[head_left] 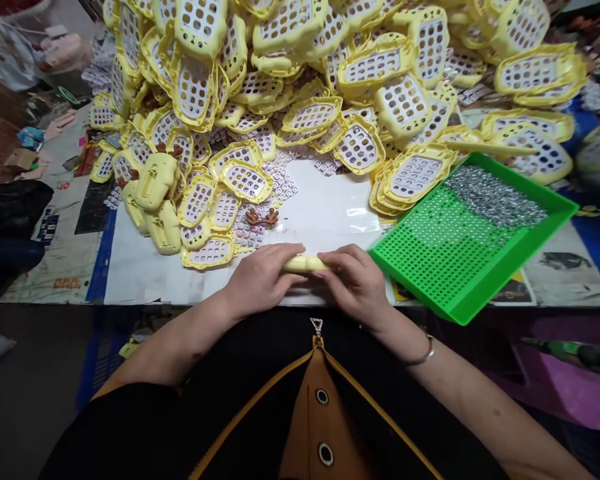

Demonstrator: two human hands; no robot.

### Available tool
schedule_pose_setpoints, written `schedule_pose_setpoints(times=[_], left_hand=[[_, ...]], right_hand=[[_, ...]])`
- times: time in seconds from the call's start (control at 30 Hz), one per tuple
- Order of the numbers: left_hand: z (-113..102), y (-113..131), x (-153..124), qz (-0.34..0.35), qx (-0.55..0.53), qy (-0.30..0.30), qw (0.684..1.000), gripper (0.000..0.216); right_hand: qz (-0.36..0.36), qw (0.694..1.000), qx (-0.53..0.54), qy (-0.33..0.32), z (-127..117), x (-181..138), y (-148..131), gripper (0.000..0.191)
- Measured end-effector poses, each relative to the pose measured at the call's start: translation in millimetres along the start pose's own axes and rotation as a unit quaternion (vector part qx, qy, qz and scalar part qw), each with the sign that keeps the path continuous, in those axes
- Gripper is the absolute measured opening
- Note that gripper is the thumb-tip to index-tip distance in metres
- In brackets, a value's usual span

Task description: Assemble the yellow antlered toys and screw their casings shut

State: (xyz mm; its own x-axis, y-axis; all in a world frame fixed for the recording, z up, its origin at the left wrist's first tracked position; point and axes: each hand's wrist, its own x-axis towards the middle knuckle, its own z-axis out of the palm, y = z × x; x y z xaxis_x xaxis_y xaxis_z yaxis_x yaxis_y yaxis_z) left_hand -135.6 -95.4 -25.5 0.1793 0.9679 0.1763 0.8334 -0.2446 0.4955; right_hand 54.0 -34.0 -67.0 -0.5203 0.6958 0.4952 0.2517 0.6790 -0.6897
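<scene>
Both hands meet at the near edge of the table on one yellow plastic shell (304, 265). My left hand (263, 277) curls its fingers over the shell's left end. My right hand (354, 280) grips the right end, fingers bent over it. Most of the shell is hidden under the fingers. It rests low over a white sheet (325, 213) on the table. A small brown antler-shaped piece (263, 217) lies on the sheet just beyond my left hand.
A large heap of yellow shells with white perforated keypad inserts (310, 80) fills the far table. A tilted green perforated tray (460, 247) with small metal parts (495, 197) sits at the right. Clutter and bags lie at the far left.
</scene>
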Motion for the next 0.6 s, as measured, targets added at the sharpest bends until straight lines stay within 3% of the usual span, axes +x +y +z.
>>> schedule_pose_setpoints(times=[0.1,0.23,0.4,0.6], left_hand=[[-4.6,-6.9,-7.4,-0.008,-0.024,0.008,1.000,0.029],[-4.2,-0.6,-10.4,0.032,0.006,0.031,0.999,0.025],[-2.3,9.4,-5.1,0.029,0.072,0.055,0.995,0.023],[-9.0,-2.7,-13.7,-0.003,-0.013,0.067,0.998,0.030]], right_hand=[[-0.024,0.998,-0.055,-0.008,-4.1,2.2,-1.9,0.019],[-0.079,0.987,-0.133,-0.040,-3.0,6.0,-6.9,0.027],[-0.064,0.994,-0.090,0.007,6.5,8.4,-3.7,0.017],[-0.047,0.998,-0.035,-0.011,3.7,9.2,2.5,0.021]])
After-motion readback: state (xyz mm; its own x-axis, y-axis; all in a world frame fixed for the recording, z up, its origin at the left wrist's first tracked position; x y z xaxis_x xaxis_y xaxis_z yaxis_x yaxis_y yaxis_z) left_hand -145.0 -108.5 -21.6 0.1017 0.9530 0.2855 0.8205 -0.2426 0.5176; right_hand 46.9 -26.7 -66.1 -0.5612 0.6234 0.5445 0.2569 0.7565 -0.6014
